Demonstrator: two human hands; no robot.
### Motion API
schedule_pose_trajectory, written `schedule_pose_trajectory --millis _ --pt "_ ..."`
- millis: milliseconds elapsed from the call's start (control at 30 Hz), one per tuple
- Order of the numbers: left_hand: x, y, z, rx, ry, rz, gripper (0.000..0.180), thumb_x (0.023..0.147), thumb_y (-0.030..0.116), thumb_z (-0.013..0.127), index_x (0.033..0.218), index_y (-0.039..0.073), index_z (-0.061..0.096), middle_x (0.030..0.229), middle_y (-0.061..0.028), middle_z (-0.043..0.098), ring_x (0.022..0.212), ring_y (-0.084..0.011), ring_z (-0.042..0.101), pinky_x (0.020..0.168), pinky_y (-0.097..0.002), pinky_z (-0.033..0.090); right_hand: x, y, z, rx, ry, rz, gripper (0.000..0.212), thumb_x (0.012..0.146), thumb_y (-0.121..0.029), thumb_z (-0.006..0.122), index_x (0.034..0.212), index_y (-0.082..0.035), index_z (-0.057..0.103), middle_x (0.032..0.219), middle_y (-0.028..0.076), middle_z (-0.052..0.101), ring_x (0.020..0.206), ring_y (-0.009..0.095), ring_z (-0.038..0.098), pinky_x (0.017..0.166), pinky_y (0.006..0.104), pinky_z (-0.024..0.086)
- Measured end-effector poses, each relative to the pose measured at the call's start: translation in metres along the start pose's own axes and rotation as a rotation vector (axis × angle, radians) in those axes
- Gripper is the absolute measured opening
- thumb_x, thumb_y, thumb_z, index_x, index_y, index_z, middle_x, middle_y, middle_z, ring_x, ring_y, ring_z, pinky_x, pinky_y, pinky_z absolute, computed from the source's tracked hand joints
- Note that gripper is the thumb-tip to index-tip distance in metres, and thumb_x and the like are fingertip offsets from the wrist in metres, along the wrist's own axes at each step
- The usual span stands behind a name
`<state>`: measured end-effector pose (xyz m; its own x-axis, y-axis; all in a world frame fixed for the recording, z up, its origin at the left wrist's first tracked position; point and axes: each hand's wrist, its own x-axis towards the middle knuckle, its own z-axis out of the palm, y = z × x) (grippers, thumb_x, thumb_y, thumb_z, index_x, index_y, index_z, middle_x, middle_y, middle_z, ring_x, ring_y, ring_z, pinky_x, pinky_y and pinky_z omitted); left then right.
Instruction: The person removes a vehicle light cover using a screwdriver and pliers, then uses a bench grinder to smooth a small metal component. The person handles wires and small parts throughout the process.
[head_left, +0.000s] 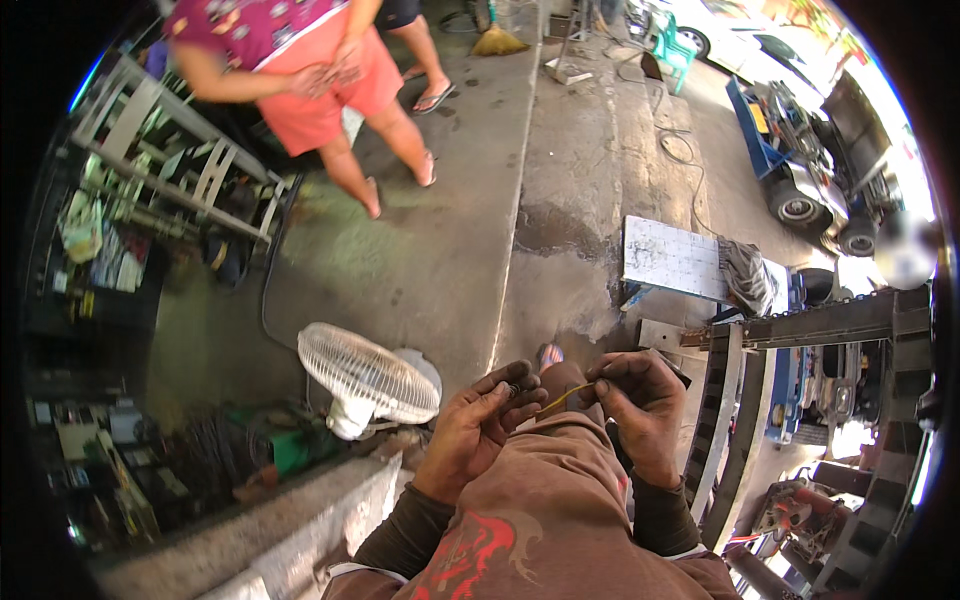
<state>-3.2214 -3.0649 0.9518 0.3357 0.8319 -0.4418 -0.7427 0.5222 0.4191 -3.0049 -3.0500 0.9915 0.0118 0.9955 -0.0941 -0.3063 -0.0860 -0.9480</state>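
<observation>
My right hand (642, 408) is closed, its thumb and fingertips pinching one end of a thin yellow wire (562, 399). From there the wire slopes down to the left, its other end near the fingers of my left hand (484, 425). The left hand is palm up with curled fingers, and a small dark coil-like piece (515, 391) sits between thumb and fingers; it is too small to make out fully. Both hands are in front of my brown shirt (540, 500), close together but apart.
A white fan (362, 372) stands close by my left hand. Ahead left, a person in coral shorts (310, 115) stands near another person's legs (424, 70). To the right are a white-topped bench (665, 258), a dark steel frame (810, 330) and a stripped vehicle (800, 195).
</observation>
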Motion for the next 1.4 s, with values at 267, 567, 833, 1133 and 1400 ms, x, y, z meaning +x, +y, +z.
schedule_pose_trajectory --millis 267,567,833,1133,1400 --pt "0.241 0.057 0.058 0.016 -0.133 -0.036 0.027 0.098 0.009 0.063 0.122 -0.004 0.065 0.11 -0.0159 0.07 0.101 -0.0227 0.069 0.086 -0.0281 0.06 0.21 -0.022 -0.104 0.086 0.333 0.073 0.013 0.089 0.007 0.059 0.1 0.005 0.065 0.092 0.01 0.07 0.078 0.016 0.067 0.069 0.0317 0.056" --pt "0.46 0.142 0.182 0.218 -0.051 -0.119 0.031 0.099 0.006 0.061 0.129 -0.004 0.061 0.118 -0.0124 0.069 0.105 -0.02 0.068 0.091 -0.0302 0.057 0.451 -0.093 -0.18 0.145 0.269 -0.123 0.017 0.084 0.009 0.061 0.099 0.004 0.064 0.092 0.01 0.068 0.076 0.018 0.066 0.069 0.0333 0.056" --pt "0.666 0.25 0.241 0.546 -0.039 0.209 0.026 0.094 -0.007 0.062 0.119 -0.003 0.065 0.104 -0.0084 0.071 0.092 -0.0151 0.069 0.087 -0.0285 0.057 0.679 -0.071 -0.179 0.405 0.233 0.024 0.019 0.084 0.006 0.068 0.101 0.001 0.062 0.095 0.011 0.065 0.079 0.02 0.07 0.07 0.033 0.059" --pt "0.905 0.435 0.31 0.637 -0.036 0.337 0.026 0.093 -0.006 0.066 0.118 -0.001 0.067 0.106 -0.0069 0.071 0.093 -0.0137 0.069 0.083 -0.0282 0.058 0.996 -0.124 -0.14 0.472 0.079 0.093 0.023 0.086 0.006 0.069 0.107 0.001 0.059 0.097 0.011 0.062 0.081 0.02 0.067 0.072 0.0316 0.056" --pt "1.017 0.545 0.361 0.318 0.034 0.465 0.029 0.092 -0.002 0.069 0.12 0.002 0.063 0.107 -0.0106 0.072 0.092 -0.0174 0.07 0.077 -0.0294 0.059 1.211 -0.16 -0.086 0.467 -0.176 0.331 0.031 0.091 0.005 0.065 0.122 0.005 0.06 0.109 0.013 0.067 0.086 0.018 0.064 0.078 0.0303 0.055"
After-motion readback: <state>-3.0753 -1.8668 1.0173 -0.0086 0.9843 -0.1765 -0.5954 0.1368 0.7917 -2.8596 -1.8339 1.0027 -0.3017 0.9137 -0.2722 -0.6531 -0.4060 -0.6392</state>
